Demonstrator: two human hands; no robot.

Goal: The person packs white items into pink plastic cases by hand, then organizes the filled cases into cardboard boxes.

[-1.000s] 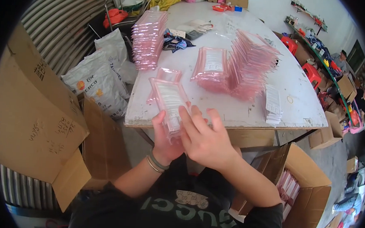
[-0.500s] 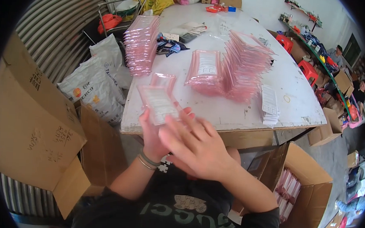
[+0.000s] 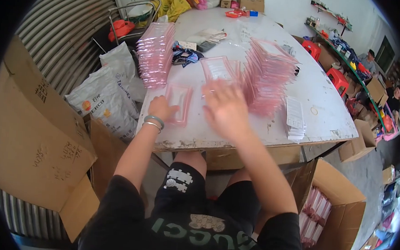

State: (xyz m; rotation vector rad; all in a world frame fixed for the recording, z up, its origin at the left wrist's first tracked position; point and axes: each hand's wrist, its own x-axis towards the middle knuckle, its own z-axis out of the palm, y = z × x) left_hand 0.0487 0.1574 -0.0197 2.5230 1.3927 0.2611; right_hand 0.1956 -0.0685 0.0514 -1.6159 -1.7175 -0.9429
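A clear plastic package with pink edges [image 3: 183, 104] lies flat near the front left of the table. My left hand [image 3: 161, 109] is at its left edge, the thumb over the rim; the fingertips are partly hidden. My right hand [image 3: 228, 110] is blurred by motion, fingers spread and holding nothing, just in front of a package with a white printed card [image 3: 218, 69]. That package lies tilted on a low pile beside the tall right stack of pink packages [image 3: 269, 74]. Another tall stack [image 3: 155, 53] stands at the left edge of the table.
White printed cards [image 3: 295, 117] are piled at the table's right front. Dark cloth [image 3: 186, 55] lies behind. An open carton [image 3: 336, 216] with packed packages stands at lower right. A large carton [image 3: 39, 133] and white sacks [image 3: 103, 94] are at left. Other people sit at far right.
The carded package has gone from my hands to the low pile. My left hand has moved forward to the package on the table; my right hand has moved forward and opened out.
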